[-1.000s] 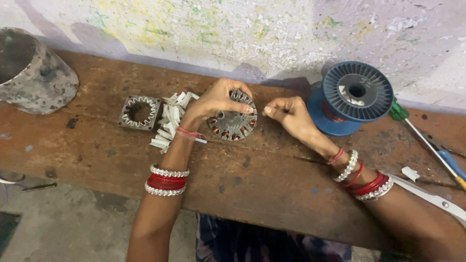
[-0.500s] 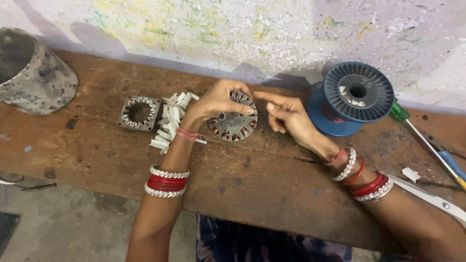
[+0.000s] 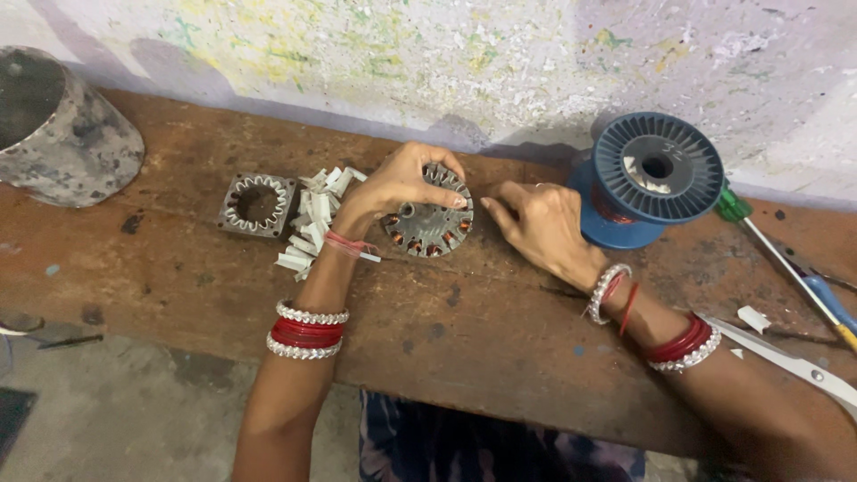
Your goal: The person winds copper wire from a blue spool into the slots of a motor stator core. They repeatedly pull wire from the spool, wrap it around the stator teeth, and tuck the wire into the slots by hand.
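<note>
A round grey metal stator (image 3: pixel 430 225) with copper windings in its slots lies on the brown wooden bench (image 3: pixel 446 330). My left hand (image 3: pixel 397 183) curls over its top-left rim and grips it. Just to the right, my right hand (image 3: pixel 536 223) rests on the bench with its fingers bunched and pointing at the stator's right edge; whether it pinches a thin wire I cannot tell. A blue spool (image 3: pixel 647 178) stands right behind that hand.
A square metal stator core (image 3: pixel 257 203) and a heap of white paper strips (image 3: pixel 312 219) lie left of my left hand. A grey pot (image 3: pixel 58 134) stands far left. A green-handled screwdriver (image 3: pixel 754 228) and scissors (image 3: pixel 786 357) lie at the right.
My right hand has dropped from a raised pinch to the bench beside the stator. My left hand has stayed on the stator.
</note>
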